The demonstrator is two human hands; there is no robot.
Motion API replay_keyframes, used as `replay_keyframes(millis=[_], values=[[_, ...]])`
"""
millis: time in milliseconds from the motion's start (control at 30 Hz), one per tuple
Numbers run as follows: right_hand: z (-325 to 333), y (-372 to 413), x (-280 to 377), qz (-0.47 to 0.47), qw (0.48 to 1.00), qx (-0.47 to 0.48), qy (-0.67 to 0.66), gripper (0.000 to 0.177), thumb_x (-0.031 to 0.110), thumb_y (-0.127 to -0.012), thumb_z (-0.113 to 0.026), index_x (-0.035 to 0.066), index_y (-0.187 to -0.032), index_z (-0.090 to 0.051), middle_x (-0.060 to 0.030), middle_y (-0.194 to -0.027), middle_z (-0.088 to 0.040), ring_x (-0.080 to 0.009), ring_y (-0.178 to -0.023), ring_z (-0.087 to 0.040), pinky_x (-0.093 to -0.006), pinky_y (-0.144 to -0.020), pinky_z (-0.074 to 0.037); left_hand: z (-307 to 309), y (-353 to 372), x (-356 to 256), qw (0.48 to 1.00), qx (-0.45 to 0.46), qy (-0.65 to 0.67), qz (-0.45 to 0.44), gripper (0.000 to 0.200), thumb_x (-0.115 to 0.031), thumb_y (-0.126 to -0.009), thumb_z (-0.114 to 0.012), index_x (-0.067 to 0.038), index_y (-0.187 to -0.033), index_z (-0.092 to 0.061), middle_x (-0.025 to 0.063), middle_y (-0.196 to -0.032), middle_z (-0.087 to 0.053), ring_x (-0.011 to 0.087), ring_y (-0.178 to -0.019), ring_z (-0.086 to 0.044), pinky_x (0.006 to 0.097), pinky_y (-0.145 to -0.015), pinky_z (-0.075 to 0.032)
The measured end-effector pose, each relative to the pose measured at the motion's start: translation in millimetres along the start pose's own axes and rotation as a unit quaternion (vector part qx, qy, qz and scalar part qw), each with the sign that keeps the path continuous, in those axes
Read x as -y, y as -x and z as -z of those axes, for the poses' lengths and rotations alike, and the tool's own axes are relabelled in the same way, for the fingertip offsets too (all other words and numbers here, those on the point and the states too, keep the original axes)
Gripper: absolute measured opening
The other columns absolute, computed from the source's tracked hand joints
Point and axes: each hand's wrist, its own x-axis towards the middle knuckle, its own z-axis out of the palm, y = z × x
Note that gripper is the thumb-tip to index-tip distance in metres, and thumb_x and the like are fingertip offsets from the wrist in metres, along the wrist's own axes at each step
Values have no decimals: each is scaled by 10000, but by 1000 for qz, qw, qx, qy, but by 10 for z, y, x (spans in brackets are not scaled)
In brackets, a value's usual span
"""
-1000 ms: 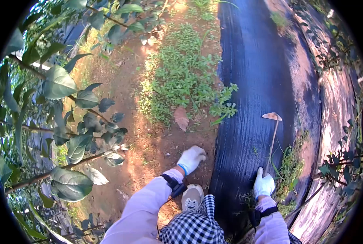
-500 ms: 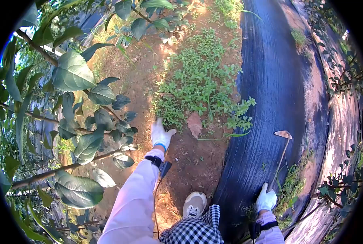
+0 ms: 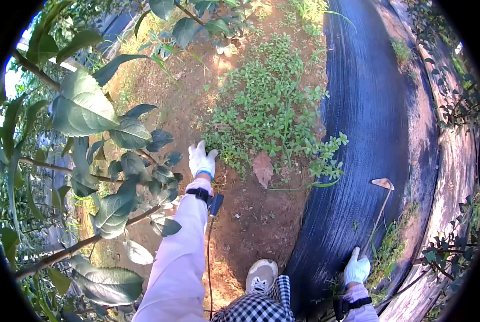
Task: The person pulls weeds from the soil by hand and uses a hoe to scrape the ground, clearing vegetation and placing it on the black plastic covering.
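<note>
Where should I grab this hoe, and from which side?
I'd grip the near end of its handle, coming from your side: the handle is thin and points back toward you, with the blade crosswise at the far end. Your right hand seems to be there.

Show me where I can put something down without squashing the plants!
Mostly bare soil lies between the brown leaf and the shoe. The black sheet has room too, between the green plants and the tool's head. It's crowded within those plants and among the leafy branches.
</note>
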Motion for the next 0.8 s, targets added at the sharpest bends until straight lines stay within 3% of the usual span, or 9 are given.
replay_keyframes(millis=[67, 200, 267, 367, 400, 500, 633, 667, 800], values=[[11, 31, 8, 12, 1000, -13, 3, 543, 489, -908, -507, -15, -803, -679, -218, -728, -663, -375, -706, -657, -451, -664, -494, -139, -116, 56, 998, 45, -29, 28, 348, -194, -780, -676, -81, -1103, -612, 156, -1002, -612, 318, -956, -605, 391, -856, -471], [32, 37, 60, 7, 1000, -27, -2, 534, 479, -905, -519, -19, -792, -677, -219, -727, -662, -369, -700, -658, -446, -659, -494, -218, -88, 299, 949, -46, 290, 110, 215, -108, -835, -617, -50, -1042, -615, 137, -823, -650, 203, -780, -601, 326, -772, -469], [61, 60, 93, 4, 1000, -13, -6, 536, 468, -911, -518, -36, -813, -671, -237, -750, -658, -386, -719, -650, -453, -678, -486, -222, -57, 400, 950, -25, 285, 124, 257, -103, -809, -631, -70, -1063, -616, 152, -926, -640, 249, -872, -615, 353, -818, -474], [73, 64, 110, 1, 1000, -1, -12, 550, 461, -920, -507, -63, -858, -661, -266, -785, -653, -414, -756, -638, -469, -711, -473, 134, -89, -206, 990, -40, 100, 93, 320, -128, -744, -678, -109, -1058, -621, 172, -1047, -602, 340, -1015, -584, 421, -898, -458], [64, 64, 101, 5, 1000, -5, -11, 550, 462, -919, -508, -63, -859, -660, -266, -783, -652, -414, -753, -638, -469, -709, -473, 52, -172, -182, 997, -35, 73, 10, 323, -121, -742, -670, -119, -1060, -617, 163, -1130, -562, 343, -1081, -544, 439, -917, -445], [35, 46, 74, -5, 1000, 0, -3, 556, 467, -918, -506, -65, -857, -658, -267, -776, -651, -414, -748, -638, -473, -706, -473, -296, -373, -20, 999, 1, -4, -39, 286, -120, -750, -658, -116, -1035, -631, 145, -1035, -621, 346, -955, -600, 413, -846, -482], [-6, 28, 46, 2, 1000, -31, 1, 537, 471, -907, -520, -29, -778, -670, -233, -715, -650, -387, -693, -649, -453, -659, -486, -336, -280, 245, 939, -28, 337, 62, 237, -70, -815, -595, -2, -1041, -604, 115, -849, -659, 178, -805, -619, 272, -806, -473], [-19, 28, 47, 2, 999, -32, 2, 535, 470, -907, -520, -27, -777, -670, -233, -714, -650, -387, -692, -649, -454, -658, -486, -423, -198, 472, 935, -7, 332, 127, 282, -112, -808, -626, -5, -1068, -605, 151, -881, -658, 221, -865, -631, 302, -845, -473], [-46, -11, 7, 6, 999, -25, 22, 533, 471, -906, -519, -23, -778, -673, -232, -715, -651, -386, -695, -651, -456, -658, -487, 217, 115, -322, 992, 100, 44, 59, 577, -199, -697, -758, -65, -1213, -538, 212, -1220, -476, 407, -1100, -520, 437, -929, -451]])
